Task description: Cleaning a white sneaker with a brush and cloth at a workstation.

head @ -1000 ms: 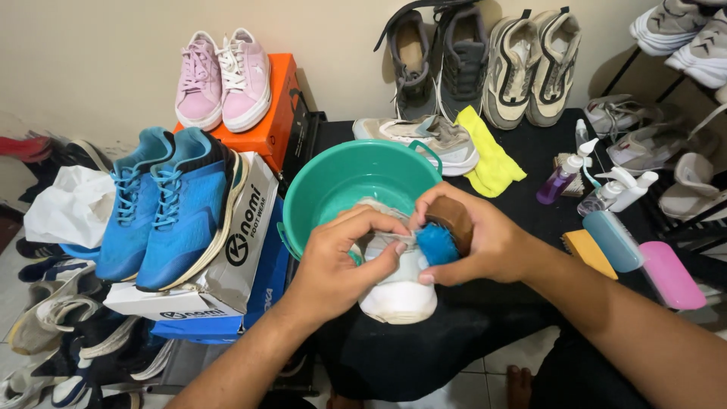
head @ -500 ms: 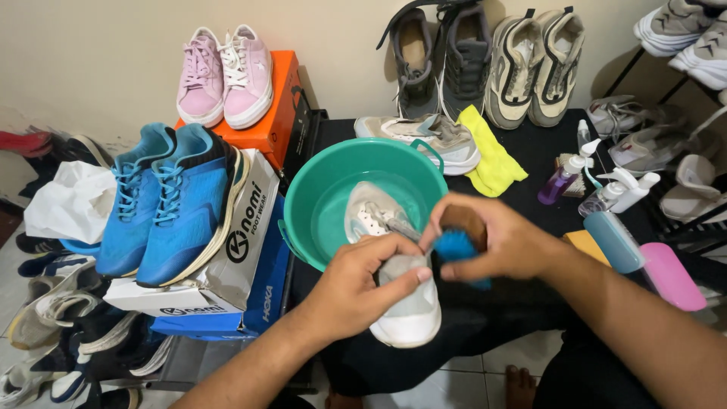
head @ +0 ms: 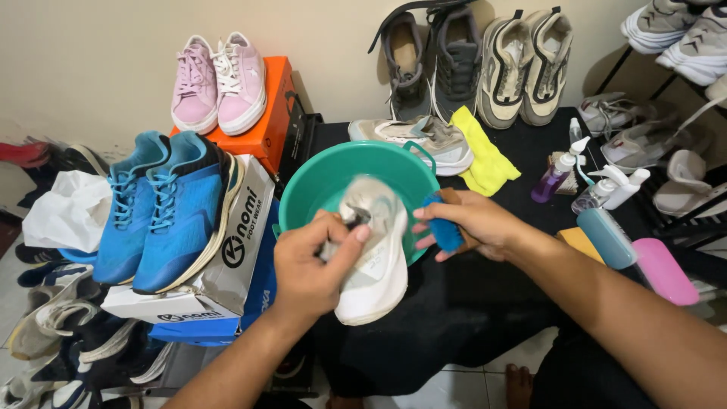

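My left hand (head: 314,265) grips a white and grey sneaker (head: 377,261) by its upper, holding it tilted over the near rim of a teal basin (head: 322,189). The sneaker's toe points toward me and its heel is over the basin. My right hand (head: 477,223) holds a blue scrubbing brush (head: 443,231) with a wooden back against the sneaker's right side. Both hands are above a black cloth-covered table (head: 462,310).
A pair of blue sneakers (head: 163,208) sits on stacked shoe boxes at left, a pink pair (head: 219,79) on an orange box behind. Grey and beige shoes line the wall. A yellow cloth (head: 485,155), spray bottles (head: 598,189) and flat pink and blue cases (head: 636,250) lie at right.
The sneaker has been lifted and turned from low in front of the basin up over its rim. My right hand with the brush has shifted to the shoe's right side.
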